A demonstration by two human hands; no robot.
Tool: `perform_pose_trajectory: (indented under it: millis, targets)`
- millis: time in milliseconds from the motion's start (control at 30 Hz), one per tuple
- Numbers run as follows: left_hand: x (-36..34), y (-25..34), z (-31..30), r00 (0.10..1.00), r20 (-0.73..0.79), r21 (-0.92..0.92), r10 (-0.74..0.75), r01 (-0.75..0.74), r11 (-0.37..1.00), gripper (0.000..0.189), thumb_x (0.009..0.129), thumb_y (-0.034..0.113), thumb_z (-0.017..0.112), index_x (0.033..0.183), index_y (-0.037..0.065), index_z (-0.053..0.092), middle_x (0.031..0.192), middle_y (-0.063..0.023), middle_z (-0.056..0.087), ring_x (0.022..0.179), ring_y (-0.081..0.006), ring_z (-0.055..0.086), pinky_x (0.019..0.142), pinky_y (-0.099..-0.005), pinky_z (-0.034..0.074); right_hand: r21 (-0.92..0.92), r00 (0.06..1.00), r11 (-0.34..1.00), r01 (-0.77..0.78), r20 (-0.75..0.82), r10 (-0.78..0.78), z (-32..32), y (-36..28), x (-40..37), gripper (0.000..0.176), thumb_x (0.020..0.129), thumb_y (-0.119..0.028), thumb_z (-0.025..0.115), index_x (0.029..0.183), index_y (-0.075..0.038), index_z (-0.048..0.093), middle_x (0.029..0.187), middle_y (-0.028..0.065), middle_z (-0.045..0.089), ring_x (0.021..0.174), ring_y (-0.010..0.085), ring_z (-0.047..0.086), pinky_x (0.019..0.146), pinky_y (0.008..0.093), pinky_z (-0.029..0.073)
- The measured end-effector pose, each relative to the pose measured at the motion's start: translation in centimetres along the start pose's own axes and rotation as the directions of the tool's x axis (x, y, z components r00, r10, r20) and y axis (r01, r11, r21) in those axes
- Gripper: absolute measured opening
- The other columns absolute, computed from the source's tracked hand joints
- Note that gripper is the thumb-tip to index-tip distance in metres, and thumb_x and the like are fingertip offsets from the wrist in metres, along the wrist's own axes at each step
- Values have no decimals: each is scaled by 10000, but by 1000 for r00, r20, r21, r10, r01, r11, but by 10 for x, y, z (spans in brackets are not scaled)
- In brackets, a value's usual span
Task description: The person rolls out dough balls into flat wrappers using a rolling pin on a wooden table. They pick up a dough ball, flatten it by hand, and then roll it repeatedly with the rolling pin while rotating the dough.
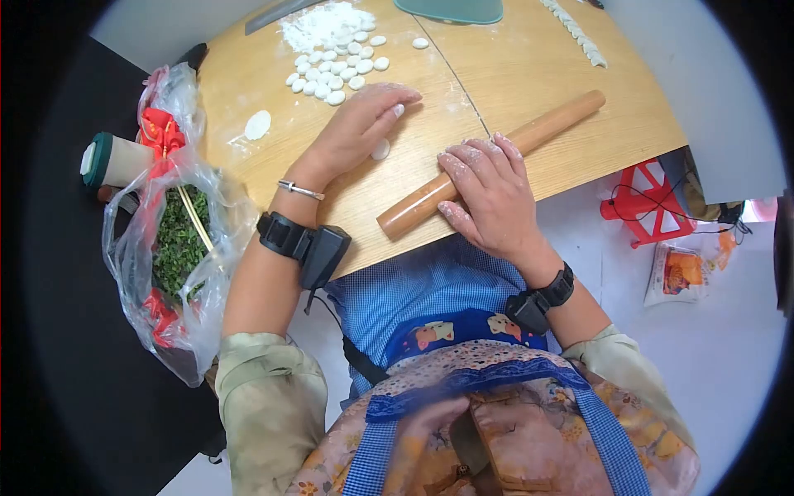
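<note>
A long wooden rolling pin [562,117] lies slantwise across the right part of the wooden table. My right hand [490,186], floury at the fingers, rests on it with the fingers over its top. My left hand [365,122] is held above the table, fingers extended to the right and holding nothing visible. Just below its fingers, a small dough disc [380,150] lies on the wood. Beyond that hand sit several small white dough pieces [335,66] beside a heap of flour [318,29]. One flattened dough wrapper [258,125] lies to the left.
The table [240,174] ends just in front of my body. Plastic bags with chopped greens [178,240] and a green-lidded container [124,159] stand at the left. A green board [451,10] and a row of shaped dough [575,33] are at the back. A red stool [649,202] stands right.
</note>
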State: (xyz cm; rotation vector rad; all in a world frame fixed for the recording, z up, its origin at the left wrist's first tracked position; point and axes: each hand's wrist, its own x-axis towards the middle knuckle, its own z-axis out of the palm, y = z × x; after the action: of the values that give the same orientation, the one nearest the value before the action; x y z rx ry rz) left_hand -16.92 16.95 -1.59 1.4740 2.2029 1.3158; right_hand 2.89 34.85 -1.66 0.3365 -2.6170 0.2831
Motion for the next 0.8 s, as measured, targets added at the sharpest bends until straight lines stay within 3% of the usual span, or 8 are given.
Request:
perform_pose_trajectory:
  millis: [33,133,267,333,433,633,733,800]
  targets:
    - [2,0,1,993,-1,264,122,-118,957,299,1029,130,555,1303,76,662,1369,-131,641,1278,-323,580,1118,-436,434,-5,1000,1000,-2,-8,2,0,0,0,520,885,-399,691,1271,-55,643,1271,102,632,1260,293,548,1178,509,318]
    - [1,7,12,981,11,590,191,-161,791,297,1004,95,573,1285,75,667,1331,-125,652,1259,-320,582,1085,-432,445,6,1000,1000,-5,-4,5,-1,-1,1,517,883,-396,691,1271,-58,643,1272,97,629,1260,292,547,1179,509,317]
    - [2,7,8,987,-8,497,163,-138,857,309,986,92,585,1285,87,664,1332,-129,649,1277,-324,566,1077,-430,446,-2,1000,1000,4,1,-4,-2,0,2,516,881,-395,692,1271,-59,642,1270,96,626,1259,290,546,1179,508,318]
    - [2,3,4,993,-42,273,107,-91,958,353,964,81,601,1314,105,645,1356,-126,636,1287,-329,556,1078,-444,442,2,1000,1000,0,-2,0,-1,0,1,519,877,-394,694,1272,-61,642,1270,96,627,1261,288,545,1178,509,320]
    - [-4,9,15,987,8,590,158,-132,797,378,982,96,581,1359,103,613,1407,-126,604,1314,-328,537,1108,-459,417,-1,1000,1000,-2,-7,2,-1,0,1,519,873,-390,700,1272,-63,642,1271,96,627,1262,286,545,1176,510,323]
    - [-3,9,8,994,-11,357,112,-101,929,390,1003,169,563,1380,72,588,1472,-151,553,1356,-345,500,1153,-467,375,11,1000,1000,-7,-1,7,-2,0,2,529,855,-385,718,1272,-66,646,1264,96,631,1252,286,557,1176,510,328]
    - [-10,13,18,959,16,653,283,-224,723,351,993,172,574,1320,54,624,1368,-167,607,1289,-351,537,1115,-459,405,7,1000,1000,-2,-12,2,-1,0,1,536,847,-386,723,1271,-66,648,1261,92,632,1252,283,557,1175,510,329]
    - [-8,18,8,982,5,521,187,-162,838,311,991,166,575,1267,42,645,1295,-158,628,1225,-334,563,1073,-441,433,8,1000,1000,1,-7,-1,0,0,1,535,848,-386,722,1271,-67,647,1261,90,631,1255,280,555,1174,509,329]
